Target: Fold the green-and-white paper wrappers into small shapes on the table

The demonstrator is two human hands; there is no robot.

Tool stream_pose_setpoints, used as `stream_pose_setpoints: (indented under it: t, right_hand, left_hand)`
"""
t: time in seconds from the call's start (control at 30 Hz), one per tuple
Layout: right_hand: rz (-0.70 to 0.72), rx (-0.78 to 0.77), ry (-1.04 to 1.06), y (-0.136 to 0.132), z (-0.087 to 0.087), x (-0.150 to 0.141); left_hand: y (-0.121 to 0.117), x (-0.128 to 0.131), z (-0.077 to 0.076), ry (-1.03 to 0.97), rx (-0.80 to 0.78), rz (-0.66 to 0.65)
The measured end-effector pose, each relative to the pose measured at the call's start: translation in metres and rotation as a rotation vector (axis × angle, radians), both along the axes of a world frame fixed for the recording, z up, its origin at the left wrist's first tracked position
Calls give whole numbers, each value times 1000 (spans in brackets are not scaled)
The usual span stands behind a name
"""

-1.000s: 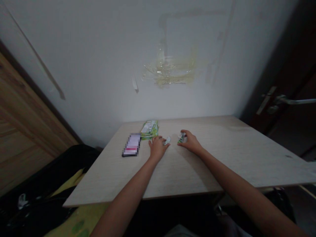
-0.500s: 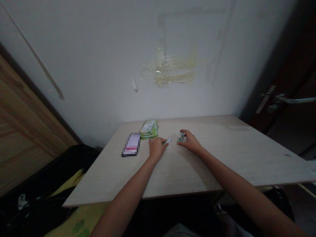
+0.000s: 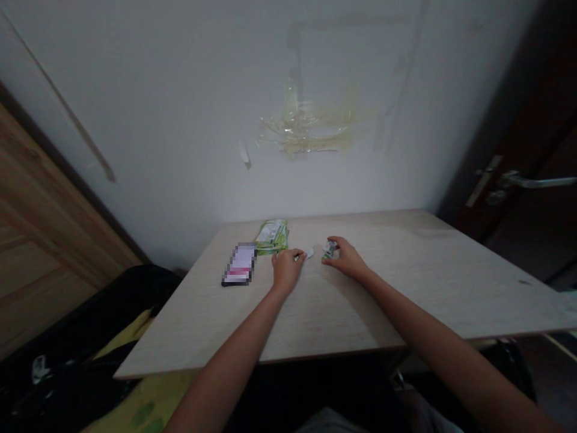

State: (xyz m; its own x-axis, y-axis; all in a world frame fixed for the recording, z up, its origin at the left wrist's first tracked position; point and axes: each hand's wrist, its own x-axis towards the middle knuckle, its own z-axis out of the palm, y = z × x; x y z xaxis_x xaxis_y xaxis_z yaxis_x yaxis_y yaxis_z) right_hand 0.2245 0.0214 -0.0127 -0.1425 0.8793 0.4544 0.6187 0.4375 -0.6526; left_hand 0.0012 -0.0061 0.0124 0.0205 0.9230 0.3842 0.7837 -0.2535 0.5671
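Note:
My left hand [image 3: 286, 269] is closed over the table, pinching a small white slip [image 3: 309, 254] that sticks out to the right past the thumb. To the right of it, my right hand [image 3: 349, 258] grips a small green and white packet [image 3: 329, 249] between thumb and fingers. A short gap separates the two held pieces. Just behind and left of my left hand lies a stack of flat green and white packets [image 3: 271, 234]. The print on all of them is too small to read.
A phone [image 3: 240, 263] with its screen blurred out lies left of the stack on the pale wooden table [image 3: 324, 325]. Behind the table rises a white wall [image 3: 189, 108] with peeling clear tape [image 3: 315, 129]. A dark door with a metal handle [image 3: 536, 181] is at right.
The white slip in my left hand has turned slightly and sits flatter. My right hand's packet has shifted a little. The stack and phone lie as before.

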Motion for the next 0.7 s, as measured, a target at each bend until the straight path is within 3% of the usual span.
stream_pose_setpoints:
  t: [0.27, 0.5, 0.7]
  right_hand:
    - [133, -10, 67, -9, 5, -11]
    - [213, -22, 90, -14, 8, -18]
    - [201, -15, 84, -14, 6, -23]
  left_hand:
    - [8, 2, -5, -257, -34, -4]
    - [10, 3, -5, -226, -69, 34]
    - [10, 6, -9, -196, -81, 21]
